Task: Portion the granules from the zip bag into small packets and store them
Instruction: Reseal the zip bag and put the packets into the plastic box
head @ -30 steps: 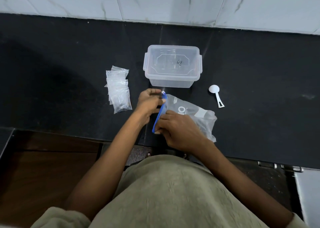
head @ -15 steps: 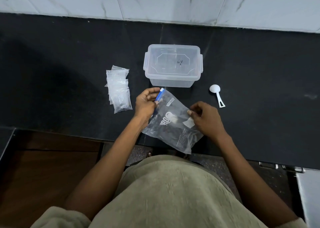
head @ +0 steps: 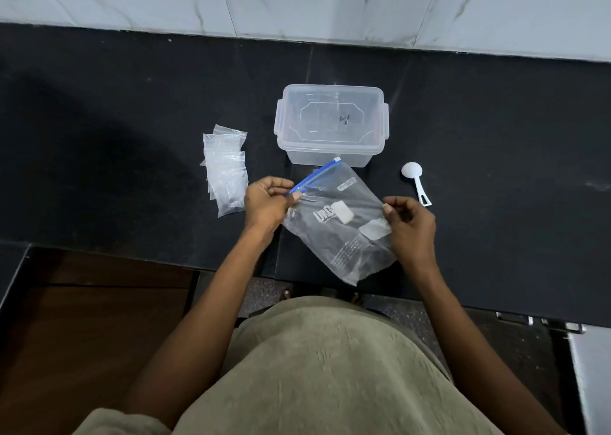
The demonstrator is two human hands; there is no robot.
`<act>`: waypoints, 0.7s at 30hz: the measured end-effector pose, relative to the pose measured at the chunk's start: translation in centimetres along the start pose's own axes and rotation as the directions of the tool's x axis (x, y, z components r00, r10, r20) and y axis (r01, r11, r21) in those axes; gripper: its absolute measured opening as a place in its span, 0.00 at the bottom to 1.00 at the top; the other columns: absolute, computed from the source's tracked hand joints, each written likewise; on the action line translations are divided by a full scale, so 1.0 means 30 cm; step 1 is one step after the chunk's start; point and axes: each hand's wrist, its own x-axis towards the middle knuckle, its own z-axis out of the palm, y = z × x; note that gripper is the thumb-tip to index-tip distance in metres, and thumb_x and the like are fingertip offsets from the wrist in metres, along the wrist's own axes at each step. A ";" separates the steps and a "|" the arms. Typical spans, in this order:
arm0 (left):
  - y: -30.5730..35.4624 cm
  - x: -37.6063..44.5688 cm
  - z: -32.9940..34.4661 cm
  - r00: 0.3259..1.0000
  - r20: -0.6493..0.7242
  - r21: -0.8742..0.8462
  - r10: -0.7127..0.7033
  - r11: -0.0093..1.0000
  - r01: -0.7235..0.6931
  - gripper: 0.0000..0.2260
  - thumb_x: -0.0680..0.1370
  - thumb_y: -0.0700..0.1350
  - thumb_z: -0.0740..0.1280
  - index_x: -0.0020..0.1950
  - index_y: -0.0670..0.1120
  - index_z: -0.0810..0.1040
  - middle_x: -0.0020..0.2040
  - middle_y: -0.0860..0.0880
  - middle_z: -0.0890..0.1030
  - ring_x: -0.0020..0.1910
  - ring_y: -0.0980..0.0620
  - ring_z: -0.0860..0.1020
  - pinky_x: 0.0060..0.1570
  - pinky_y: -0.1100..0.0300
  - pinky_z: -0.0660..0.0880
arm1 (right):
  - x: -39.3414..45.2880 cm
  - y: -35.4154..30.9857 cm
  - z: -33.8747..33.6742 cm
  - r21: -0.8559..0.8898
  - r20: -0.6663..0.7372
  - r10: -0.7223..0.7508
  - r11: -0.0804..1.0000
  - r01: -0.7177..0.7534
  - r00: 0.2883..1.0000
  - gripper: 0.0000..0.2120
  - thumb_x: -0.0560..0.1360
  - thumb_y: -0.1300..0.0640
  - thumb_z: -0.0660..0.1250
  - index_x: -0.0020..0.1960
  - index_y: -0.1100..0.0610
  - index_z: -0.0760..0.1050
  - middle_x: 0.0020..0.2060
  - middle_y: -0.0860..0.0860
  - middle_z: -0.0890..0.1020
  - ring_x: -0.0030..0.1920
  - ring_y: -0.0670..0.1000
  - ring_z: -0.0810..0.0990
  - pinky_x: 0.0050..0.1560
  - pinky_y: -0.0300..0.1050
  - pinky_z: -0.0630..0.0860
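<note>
The black stone counter point(head: 115, 110) I worked at ran the full width in front of me. Beyond it, at twelve o'clock, rose the pale marble-veined wall tiles point(head: 297, 1). At eight o'clock, below the counter's edge, was a brown wooden cupboard front point(head: 82, 335). At four o'clock I saw a metal hinge point(head: 542, 324) beside a grey steel surface point(head: 595, 378).

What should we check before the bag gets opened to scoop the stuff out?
1. Left hand pinches the zip bag at its blue zip strip: ok.
2. Right hand holds the bag's other edge: ok.
3. White scoop lies free beside the right hand: ok.
4. Small packets wait left of the bag: ok.
5. Clear box open: not ok, its lid is on.
6. Zip closed: cannot tell.
</note>
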 end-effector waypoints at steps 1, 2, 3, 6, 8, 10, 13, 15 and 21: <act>-0.001 -0.003 0.003 0.999 -0.043 -0.042 -0.021 0.999 0.020 0.08 0.73 0.35 0.76 0.48 0.44 0.81 0.40 0.46 0.83 0.35 0.56 0.80 0.38 0.64 0.79 | -0.004 0.001 0.003 0.025 -0.024 -0.008 1.000 0.008 1.000 0.05 0.80 0.63 0.69 0.54 0.56 0.82 0.45 0.49 0.85 0.43 0.44 0.81 0.46 0.40 0.79; -0.001 -0.011 0.007 0.994 -0.079 -0.079 -0.069 0.995 0.062 0.07 0.75 0.38 0.75 0.50 0.43 0.80 0.43 0.45 0.82 0.37 0.54 0.79 0.37 0.62 0.79 | -0.010 0.002 0.007 0.049 -0.056 -0.018 0.999 0.020 0.998 0.06 0.81 0.63 0.68 0.55 0.57 0.82 0.46 0.49 0.85 0.44 0.44 0.81 0.47 0.39 0.79; -0.001 -0.027 0.011 0.986 -0.098 -0.105 -0.135 0.987 0.125 0.07 0.76 0.40 0.74 0.50 0.43 0.78 0.44 0.44 0.82 0.36 0.53 0.78 0.35 0.61 0.78 | -0.018 0.002 0.013 0.072 -0.093 -0.030 0.997 0.037 0.995 0.06 0.82 0.63 0.67 0.55 0.57 0.81 0.47 0.49 0.84 0.45 0.44 0.80 0.47 0.39 0.79; 0.006 -0.116 0.023 0.918 0.083 -0.075 -0.387 0.916 0.393 0.08 0.77 0.42 0.71 0.53 0.40 0.78 0.46 0.42 0.81 0.37 0.49 0.79 0.35 0.57 0.81 | -0.053 0.004 0.045 0.109 -0.202 -0.056 0.991 0.079 0.978 0.04 0.83 0.63 0.64 0.55 0.57 0.76 0.47 0.47 0.79 0.45 0.43 0.77 0.47 0.37 0.75; 0.008 -0.188 0.026 0.785 0.341 0.032 -0.517 0.841 0.540 0.11 0.77 0.45 0.72 0.55 0.39 0.80 0.49 0.40 0.83 0.43 0.44 0.82 0.44 0.51 0.83 | -0.078 0.006 0.071 0.104 -0.231 -0.060 0.991 0.086 0.971 0.04 0.83 0.63 0.63 0.54 0.56 0.72 0.45 0.46 0.77 0.44 0.43 0.75 0.46 0.37 0.73; -0.004 -0.235 0.030 0.693 0.473 0.074 -0.543 0.809 0.583 0.10 0.76 0.41 0.73 0.55 0.38 0.80 0.47 0.38 0.83 0.40 0.45 0.84 0.41 0.52 0.85 | -0.096 0.008 0.092 0.072 -0.226 -0.071 0.993 0.090 0.972 0.03 0.83 0.63 0.63 0.54 0.56 0.71 0.45 0.46 0.76 0.43 0.43 0.75 0.46 0.38 0.73; -0.034 -0.241 0.036 0.757 0.417 0.042 -0.503 0.843 0.537 0.09 0.73 0.29 0.73 0.52 0.36 0.80 0.38 0.40 0.84 0.31 0.48 0.83 0.31 0.58 0.82 | -0.108 0.010 0.105 -0.006 -0.205 -0.101 0.995 0.103 0.973 0.03 0.82 0.62 0.63 0.55 0.56 0.71 0.45 0.45 0.77 0.43 0.41 0.75 0.47 0.39 0.74; -0.043 -0.236 0.029 0.791 0.396 0.039 -0.466 0.869 0.492 0.11 0.71 0.24 0.72 0.49 0.36 0.80 0.35 0.41 0.83 0.28 0.49 0.82 0.29 0.61 0.80 | -0.109 0.011 0.102 -0.043 -0.210 -0.111 0.994 0.104 0.971 0.03 0.82 0.61 0.64 0.55 0.56 0.71 0.45 0.46 0.77 0.43 0.41 0.75 0.47 0.41 0.74; -0.049 -0.205 -0.029 0.838 0.396 0.202 -0.375 0.926 0.318 0.16 0.69 0.22 0.73 0.49 0.39 0.80 0.38 0.42 0.83 0.30 0.52 0.82 0.30 0.60 0.81 | -0.095 0.016 0.073 -0.163 -0.218 -0.164 0.978 0.129 0.962 0.05 0.82 0.62 0.64 0.55 0.56 0.69 0.43 0.44 0.77 0.43 0.42 0.77 0.45 0.41 0.74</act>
